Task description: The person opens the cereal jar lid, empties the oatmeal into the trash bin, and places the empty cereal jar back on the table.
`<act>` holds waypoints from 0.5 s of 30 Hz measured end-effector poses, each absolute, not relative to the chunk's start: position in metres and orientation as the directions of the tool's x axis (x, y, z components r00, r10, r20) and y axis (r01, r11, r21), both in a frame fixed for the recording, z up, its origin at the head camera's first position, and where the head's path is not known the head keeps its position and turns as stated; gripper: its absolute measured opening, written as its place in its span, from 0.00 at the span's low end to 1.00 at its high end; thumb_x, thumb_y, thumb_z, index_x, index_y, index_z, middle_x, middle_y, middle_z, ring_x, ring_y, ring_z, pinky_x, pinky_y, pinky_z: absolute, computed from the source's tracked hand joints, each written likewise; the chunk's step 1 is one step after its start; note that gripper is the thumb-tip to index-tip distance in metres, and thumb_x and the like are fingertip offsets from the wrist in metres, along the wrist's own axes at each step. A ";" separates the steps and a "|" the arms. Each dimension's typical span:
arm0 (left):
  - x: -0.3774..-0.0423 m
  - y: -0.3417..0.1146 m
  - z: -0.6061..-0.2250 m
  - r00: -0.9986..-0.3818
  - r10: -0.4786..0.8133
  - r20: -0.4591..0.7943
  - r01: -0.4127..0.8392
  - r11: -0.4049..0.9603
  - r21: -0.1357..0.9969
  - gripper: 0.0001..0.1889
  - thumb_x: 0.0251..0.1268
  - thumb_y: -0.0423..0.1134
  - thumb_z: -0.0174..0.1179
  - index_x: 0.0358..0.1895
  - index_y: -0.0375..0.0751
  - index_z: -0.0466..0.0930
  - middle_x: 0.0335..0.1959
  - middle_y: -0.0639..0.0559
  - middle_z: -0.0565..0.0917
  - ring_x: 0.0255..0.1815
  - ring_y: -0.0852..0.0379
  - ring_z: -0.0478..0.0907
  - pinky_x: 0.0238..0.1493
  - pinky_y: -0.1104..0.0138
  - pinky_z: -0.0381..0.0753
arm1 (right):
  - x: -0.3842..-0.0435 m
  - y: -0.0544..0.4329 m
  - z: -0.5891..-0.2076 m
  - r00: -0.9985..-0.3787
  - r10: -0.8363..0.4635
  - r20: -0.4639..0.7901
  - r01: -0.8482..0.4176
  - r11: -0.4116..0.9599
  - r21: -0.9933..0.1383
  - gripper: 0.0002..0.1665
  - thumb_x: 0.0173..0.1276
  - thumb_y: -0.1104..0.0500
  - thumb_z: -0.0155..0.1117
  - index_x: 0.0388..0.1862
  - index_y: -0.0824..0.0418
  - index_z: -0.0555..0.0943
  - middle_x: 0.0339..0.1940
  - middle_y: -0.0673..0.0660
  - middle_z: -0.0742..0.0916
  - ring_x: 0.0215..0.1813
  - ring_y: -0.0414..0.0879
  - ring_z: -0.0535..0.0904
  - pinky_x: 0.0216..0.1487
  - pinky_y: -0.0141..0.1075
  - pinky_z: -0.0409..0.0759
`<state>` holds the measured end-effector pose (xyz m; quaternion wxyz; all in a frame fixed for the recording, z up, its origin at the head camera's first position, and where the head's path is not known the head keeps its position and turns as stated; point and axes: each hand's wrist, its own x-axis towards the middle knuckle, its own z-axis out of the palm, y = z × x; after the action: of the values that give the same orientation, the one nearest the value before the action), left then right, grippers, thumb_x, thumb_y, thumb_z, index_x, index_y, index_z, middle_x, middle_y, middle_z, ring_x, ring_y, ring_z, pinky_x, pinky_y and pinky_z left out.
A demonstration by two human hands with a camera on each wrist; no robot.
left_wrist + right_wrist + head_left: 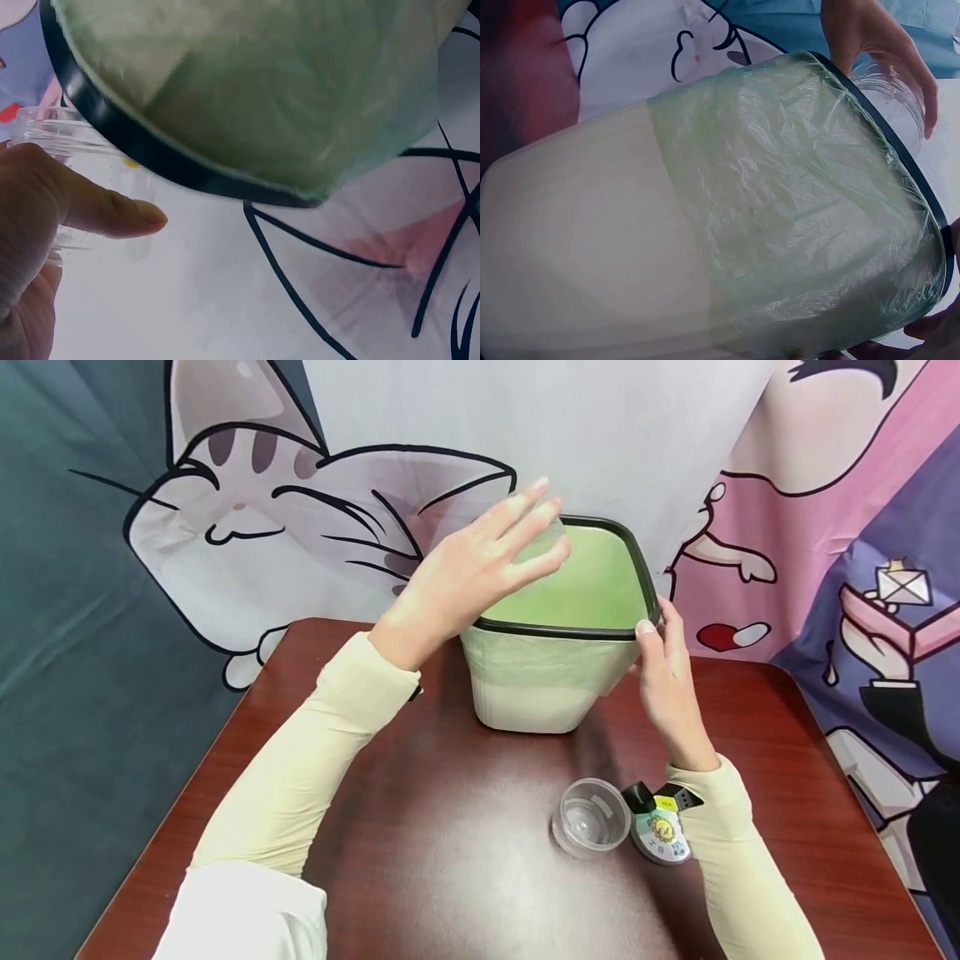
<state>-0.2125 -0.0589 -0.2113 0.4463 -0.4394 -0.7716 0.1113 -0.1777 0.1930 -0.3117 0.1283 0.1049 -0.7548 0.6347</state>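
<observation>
A cream trash can (528, 697) with a black rim ring stands on the table, lined with a thin green plastic bag (780, 187) folded over its outside. My left hand (487, 556) is over the left side of its mouth, holding a clear plastic jar (97, 187) between thumb and fingers. In the head view those fingers mostly hide the jar. A small yellow spot shows by the jar's side in the left wrist view. My right hand (667, 681) grips the can's rim at its right front corner, thumb on the near side.
A second clear plastic jar (591, 817) stands on the brown table (420, 860) in front of the can. Beside it, near my right wrist, lies a round flat item with a printed label (662, 837). A cartoon-printed curtain (600, 435) hangs behind the table.
</observation>
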 end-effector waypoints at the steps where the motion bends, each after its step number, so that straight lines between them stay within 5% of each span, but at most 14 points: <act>1: -0.212 -0.058 -0.212 -0.206 0.785 0.585 0.585 0.578 -0.569 0.26 0.64 0.19 0.32 0.57 0.46 0.68 0.62 0.42 0.67 0.69 0.46 0.56 0.61 0.63 0.66 | -0.178 0.193 -0.312 -0.945 0.002 0.326 -0.321 0.164 -0.933 0.28 0.72 0.50 0.40 0.70 0.50 0.55 0.60 0.56 0.69 0.48 0.47 0.72 0.40 0.31 0.76; 8: -0.207 -0.058 -0.210 -0.234 0.776 0.586 0.616 0.584 -0.529 0.29 0.59 0.17 0.35 0.59 0.47 0.67 0.64 0.42 0.65 0.70 0.46 0.53 0.62 0.62 0.65 | -0.178 0.192 -0.313 -0.945 0.019 0.326 -0.316 0.201 -0.927 0.28 0.72 0.48 0.40 0.70 0.49 0.55 0.59 0.53 0.70 0.47 0.46 0.71 0.41 0.34 0.73; 15: -0.207 -0.057 -0.209 -0.218 0.724 0.655 0.682 0.593 -0.428 0.29 0.63 0.18 0.34 0.61 0.49 0.68 0.65 0.44 0.65 0.71 0.49 0.53 0.50 0.60 0.76 | -0.179 0.192 -0.315 -0.948 0.035 0.317 -0.302 0.219 -0.928 0.28 0.72 0.48 0.40 0.70 0.48 0.55 0.58 0.52 0.70 0.46 0.46 0.71 0.40 0.35 0.71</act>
<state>-0.2074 -0.0574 -0.2092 0.4337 -0.4507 -0.7799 0.0239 -0.1792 0.1919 -0.3146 0.1362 0.0869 -0.7687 0.6189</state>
